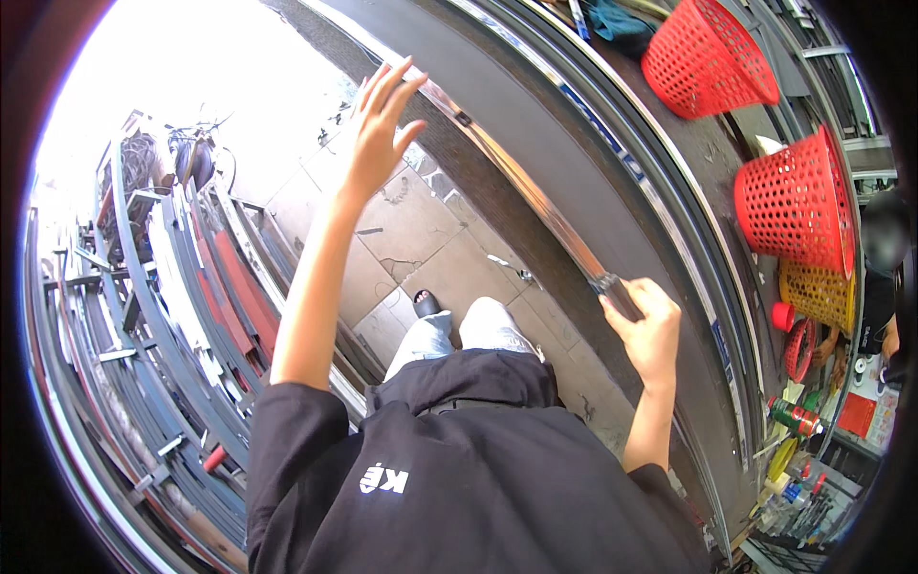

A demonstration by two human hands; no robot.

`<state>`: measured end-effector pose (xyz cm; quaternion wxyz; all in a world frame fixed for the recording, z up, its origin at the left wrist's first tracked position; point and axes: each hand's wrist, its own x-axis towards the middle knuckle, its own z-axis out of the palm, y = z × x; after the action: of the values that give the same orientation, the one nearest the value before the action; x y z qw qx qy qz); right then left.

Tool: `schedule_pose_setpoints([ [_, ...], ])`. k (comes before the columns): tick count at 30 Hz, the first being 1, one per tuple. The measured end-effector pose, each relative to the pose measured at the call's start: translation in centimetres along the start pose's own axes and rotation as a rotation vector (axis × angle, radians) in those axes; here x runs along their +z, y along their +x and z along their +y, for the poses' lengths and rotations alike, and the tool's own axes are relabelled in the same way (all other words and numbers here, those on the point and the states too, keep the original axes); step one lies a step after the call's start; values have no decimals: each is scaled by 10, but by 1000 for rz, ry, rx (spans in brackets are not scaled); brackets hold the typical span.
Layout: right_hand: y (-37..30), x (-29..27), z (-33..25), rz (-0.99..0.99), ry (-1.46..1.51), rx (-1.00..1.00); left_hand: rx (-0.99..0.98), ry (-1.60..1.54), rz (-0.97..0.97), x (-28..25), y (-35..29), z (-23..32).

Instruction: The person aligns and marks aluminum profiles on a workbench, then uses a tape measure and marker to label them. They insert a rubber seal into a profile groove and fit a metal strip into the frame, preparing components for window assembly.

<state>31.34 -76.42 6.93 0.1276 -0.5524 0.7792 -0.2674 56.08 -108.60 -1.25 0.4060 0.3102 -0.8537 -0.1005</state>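
The tool (pixel 623 300) sits over the front edge of the grey tabletop (pixel 612 196), its dark handle wrapped by the closed fingers of the right hand (pixel 650 330). A narrow shiny strip (pixel 531 191) runs from its metal end toward the left hand (pixel 375 139); whether they join, I cannot tell. The left hand is raised, fingers spread and holding nothing. Long rails (pixel 612 134) lie between the strip and two red baskets (pixel 796 201), with a yellow basket (pixel 820 295) and a can (pixel 796 418) nearby. Opposite, a rack of bars (pixel 186 287) flanks the tiled floor (pixel 421 225).
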Motion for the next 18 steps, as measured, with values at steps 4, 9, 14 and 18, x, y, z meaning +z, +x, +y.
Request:
schedule_pose_setpoints([
  [4, 22, 7, -18, -17, 76, 89, 280, 89, -219, 8, 57, -75],
  [9, 72, 39, -47, 7, 37, 75, 389, -97, -317, 17, 70, -90],
  [14, 146, 80, -89, 20, 34, -3, 460, -205, -449, 1, 97, -86],
  [18, 197, 105, -116, -43, 88, -23, 462, -253, -545, -2, 109, -87],
])
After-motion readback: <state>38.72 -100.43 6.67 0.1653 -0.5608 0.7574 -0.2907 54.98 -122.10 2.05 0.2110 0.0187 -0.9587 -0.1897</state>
